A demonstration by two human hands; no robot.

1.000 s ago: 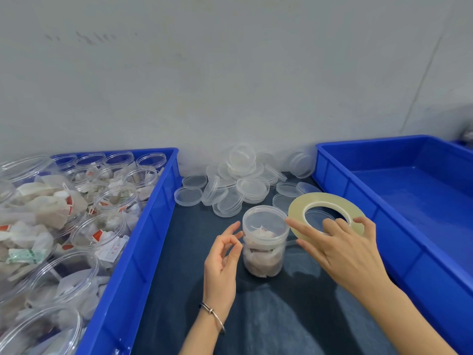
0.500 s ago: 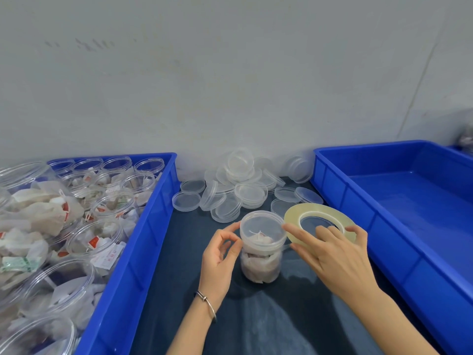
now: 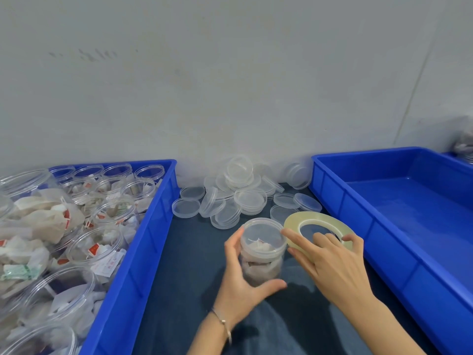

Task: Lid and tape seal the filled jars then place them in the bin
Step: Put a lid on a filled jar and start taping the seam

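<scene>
Nearest the camera, the left hand [image 3: 243,278] wraps the lidded jar [image 3: 262,249] where it stands upright on the dark cloth [image 3: 184,290] between the two bins — fingers curled round its far-left side, thumb hooked under at the front, a firm hold on the body. The right hand [image 3: 330,265] grips the tape roll [image 3: 320,228] just beside the jar's right shoulder; the thumb presses the roll's outer rim, curled fingers sit inside its ring, and the index finger stretches out to touch the jar at the edge of the lid. The clear lid looks seated already, so the step in hand appears to be taping the lid seam. Whether a free end of tape is stuck down yet cannot be told, since the tape is clear and thin. The next move probably calls for pressing that end against the seam and then turning the jar with the left hand while the roll pays out — keeping the strip level on the joint. Further back lies the heap of spare lids [image 3: 238,193] against the wall. To the left, the blue bin [image 3: 153,219] holds open filled jars; to the right, the other blue bin [image 3: 371,221] shows only bare floor, likely the destination.
</scene>
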